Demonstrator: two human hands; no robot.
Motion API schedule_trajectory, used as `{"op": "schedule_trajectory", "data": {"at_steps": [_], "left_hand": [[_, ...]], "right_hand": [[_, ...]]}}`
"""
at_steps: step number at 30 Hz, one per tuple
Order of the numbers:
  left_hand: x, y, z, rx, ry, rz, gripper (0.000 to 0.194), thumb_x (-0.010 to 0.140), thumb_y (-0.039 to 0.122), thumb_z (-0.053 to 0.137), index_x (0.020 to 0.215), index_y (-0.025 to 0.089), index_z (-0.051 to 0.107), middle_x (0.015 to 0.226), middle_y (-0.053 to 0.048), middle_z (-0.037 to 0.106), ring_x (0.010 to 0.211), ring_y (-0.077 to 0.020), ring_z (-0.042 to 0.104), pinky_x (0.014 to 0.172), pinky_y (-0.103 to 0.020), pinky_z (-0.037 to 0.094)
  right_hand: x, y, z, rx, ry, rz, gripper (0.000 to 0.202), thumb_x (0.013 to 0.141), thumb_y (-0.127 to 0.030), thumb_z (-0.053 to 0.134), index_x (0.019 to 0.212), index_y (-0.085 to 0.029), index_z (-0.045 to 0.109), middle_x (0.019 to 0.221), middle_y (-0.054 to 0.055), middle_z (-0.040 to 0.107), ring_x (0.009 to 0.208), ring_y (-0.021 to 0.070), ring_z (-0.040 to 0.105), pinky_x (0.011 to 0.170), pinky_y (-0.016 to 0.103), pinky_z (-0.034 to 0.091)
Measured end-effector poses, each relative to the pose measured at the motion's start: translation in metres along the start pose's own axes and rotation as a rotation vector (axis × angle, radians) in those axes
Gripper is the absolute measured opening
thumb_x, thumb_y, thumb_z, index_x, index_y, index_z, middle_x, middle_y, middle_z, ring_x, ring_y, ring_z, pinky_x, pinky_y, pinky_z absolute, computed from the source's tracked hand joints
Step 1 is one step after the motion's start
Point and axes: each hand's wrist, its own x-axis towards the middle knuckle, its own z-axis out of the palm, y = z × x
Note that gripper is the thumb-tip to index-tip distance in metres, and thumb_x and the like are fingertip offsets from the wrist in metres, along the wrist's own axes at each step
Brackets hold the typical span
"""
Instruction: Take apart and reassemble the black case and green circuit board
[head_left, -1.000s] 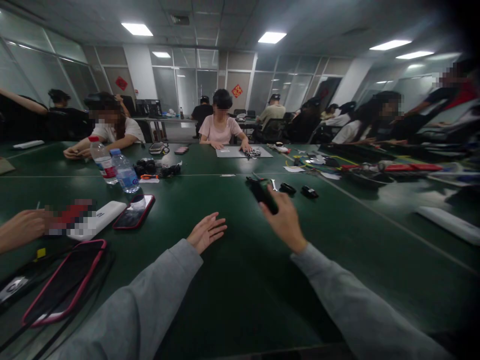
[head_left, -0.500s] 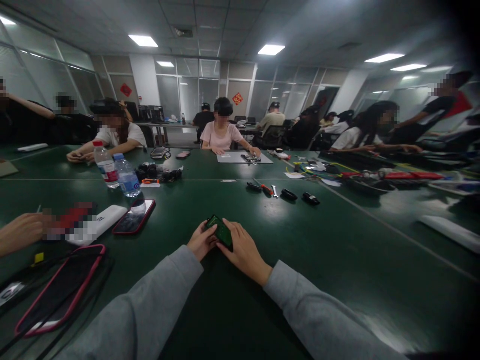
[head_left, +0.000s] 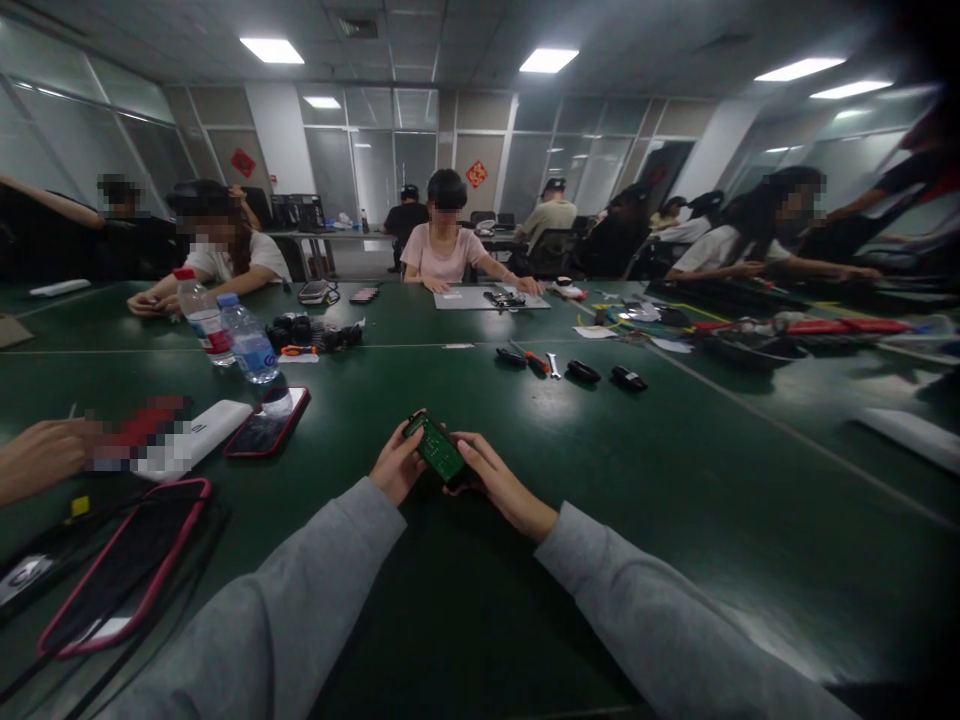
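A small green circuit board [head_left: 440,452] with a dark edge is held tilted above the green table, between both hands. My left hand [head_left: 397,464] grips its left end, the thumb lying on the face of the board. At the opposite end, my right hand [head_left: 501,482] is closed around the right edge, thumb on top and fingers partly hidden underneath. Pale marks or parts dot the board's face, too small to make out.
Left of me lie two phones in red cases [head_left: 268,423], [head_left: 127,570], a white box [head_left: 202,436], cables and two water bottles [head_left: 251,345]. Ahead are a wrench [head_left: 553,366], a screwdriver [head_left: 535,362] and black pouches [head_left: 628,378]. A co-worker's hand [head_left: 56,455] is at far left.
The right hand has shifted off the board's face to its right edge, so more of the green surface shows. The left hand keeps its hold. The view has tipped slightly downward.
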Motion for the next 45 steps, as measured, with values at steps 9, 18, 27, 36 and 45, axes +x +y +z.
{"op": "schedule_trajectory", "data": {"at_steps": [9, 18, 27, 36, 45], "left_hand": [[-0.006, 0.0, 0.009, -0.013, -0.043, -0.059, 0.052, 0.072, 0.03, 0.068, 0.121, 0.025, 0.05, 0.112, -0.007, 0.061, 0.098, -0.0186, 0.06, 0.084, -0.031, 0.047], [-0.002, -0.01, 0.004, -0.003, -0.06, -0.155, 0.046, 0.073, 0.036, 0.066, 0.115, 0.025, 0.052, 0.111, -0.006, 0.06, 0.089, -0.0149, 0.061, 0.079, -0.029, 0.047], [-0.006, -0.009, 0.007, 0.102, 0.007, -0.097, 0.045, 0.069, 0.03, 0.071, 0.11, 0.023, 0.055, 0.105, -0.007, 0.061, 0.086, -0.016, 0.062, 0.071, -0.028, 0.05], [-0.008, -0.008, 0.006, 0.119, 0.005, -0.087, 0.049, 0.064, 0.029, 0.075, 0.108, 0.022, 0.057, 0.106, -0.007, 0.06, 0.085, -0.0168, 0.062, 0.067, -0.028, 0.051], [-0.007, -0.006, 0.008, 0.093, 0.063, -0.071, 0.047, 0.062, 0.03, 0.076, 0.105, 0.021, 0.058, 0.093, -0.004, 0.062, 0.073, -0.0136, 0.063, 0.063, -0.029, 0.053]], "right_hand": [[-0.007, -0.007, 0.004, 0.149, -0.148, 0.143, 0.059, 0.087, -0.046, 0.046, 0.139, -0.033, 0.021, 0.113, 0.007, 0.053, 0.089, 0.0169, 0.057, 0.062, 0.025, 0.05], [0.002, -0.001, 0.001, -0.353, 0.154, -0.268, 0.067, 0.08, -0.042, 0.059, 0.136, -0.025, 0.025, 0.123, 0.008, 0.044, 0.107, 0.0203, 0.049, 0.086, 0.034, 0.047], [-0.004, 0.004, 0.01, -0.582, 0.168, -0.354, 0.065, 0.079, -0.035, 0.062, 0.132, -0.024, 0.025, 0.112, 0.007, 0.045, 0.103, 0.0192, 0.05, 0.09, 0.037, 0.044], [-0.001, 0.002, 0.002, -0.679, 0.168, -0.453, 0.062, 0.071, -0.028, 0.067, 0.122, -0.022, 0.031, 0.115, 0.007, 0.044, 0.104, 0.0193, 0.048, 0.092, 0.036, 0.043], [-0.001, 0.004, 0.004, -0.647, 0.181, -0.439, 0.06, 0.074, -0.03, 0.065, 0.122, -0.022, 0.03, 0.117, 0.008, 0.043, 0.106, 0.0191, 0.048, 0.094, 0.036, 0.042]]}}
